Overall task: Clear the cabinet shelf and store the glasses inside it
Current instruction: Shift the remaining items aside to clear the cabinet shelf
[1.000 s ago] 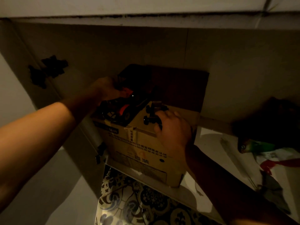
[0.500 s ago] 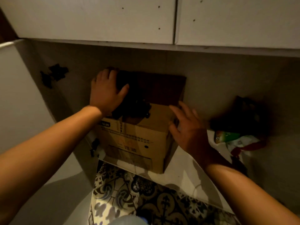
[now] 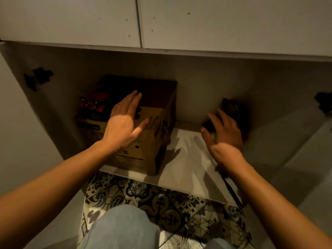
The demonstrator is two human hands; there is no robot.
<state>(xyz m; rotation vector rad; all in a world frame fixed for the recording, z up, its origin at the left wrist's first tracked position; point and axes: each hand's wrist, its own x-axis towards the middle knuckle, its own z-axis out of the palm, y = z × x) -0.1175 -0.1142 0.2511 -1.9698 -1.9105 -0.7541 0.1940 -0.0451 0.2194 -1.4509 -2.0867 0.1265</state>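
An open cardboard box (image 3: 150,141) stands on the left of the low cabinet shelf (image 3: 186,159), with dark red and black items (image 3: 95,105) showing at its top left. My left hand (image 3: 124,123) hovers over the box's top with fingers spread and holds nothing. My right hand (image 3: 224,135) reaches toward the shelf's right side, fingers loosely curved over a dark bundle (image 3: 233,112) with a bit of green showing under the palm. Whether it touches the bundle I cannot tell. No glasses are in view.
Both cabinet doors stand open, with dark hinges on the left door (image 3: 37,78) and the right door (image 3: 323,103). Closed white doors (image 3: 140,22) sit above the opening. A patterned tile floor (image 3: 161,198) lies below the shelf, and my knee in jeans (image 3: 122,229) is at the bottom.
My left hand has lifted off the box's far left corner and now hovers over its top. My right hand has left the box and moved right toward the dark bundle. The view has pulled back.
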